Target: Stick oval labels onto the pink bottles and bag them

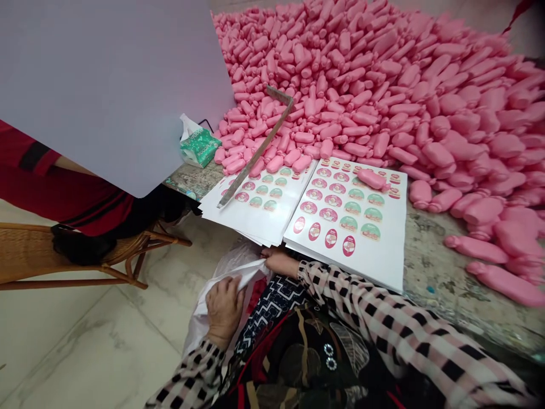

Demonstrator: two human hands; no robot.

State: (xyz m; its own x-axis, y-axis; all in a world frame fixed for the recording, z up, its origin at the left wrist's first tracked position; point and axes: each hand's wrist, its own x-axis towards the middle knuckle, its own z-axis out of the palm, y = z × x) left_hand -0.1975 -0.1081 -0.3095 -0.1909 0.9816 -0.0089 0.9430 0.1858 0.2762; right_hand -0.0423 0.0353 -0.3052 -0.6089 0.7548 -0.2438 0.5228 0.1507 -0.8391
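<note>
Below the table edge, a thin whitish plastic bag [198,329] hangs beside my lap. The fingers of my left hand [223,307] are closed over a white folded part of it. My right hand [280,263] pinches the same white stretch from the other side, close to the table edge, so it is pulled fairly taut between both hands. Something red shows in the bag's opening. Just above my right hand lie two stacks of printed sheets: a left sticker stack [230,218] and a right sticker stack [383,255], with pink and green labels. My right fingertips are partly hidden.
A large heap of pink plastic bottles [340,85] covers the table's far side; one pink bottle [373,179] lies on the right stack. An angled metal bar [266,142] crosses the left stack. Left are a green tissue pack [200,146], a large pale panel [106,79] and a seated person's wicker chair [29,250].
</note>
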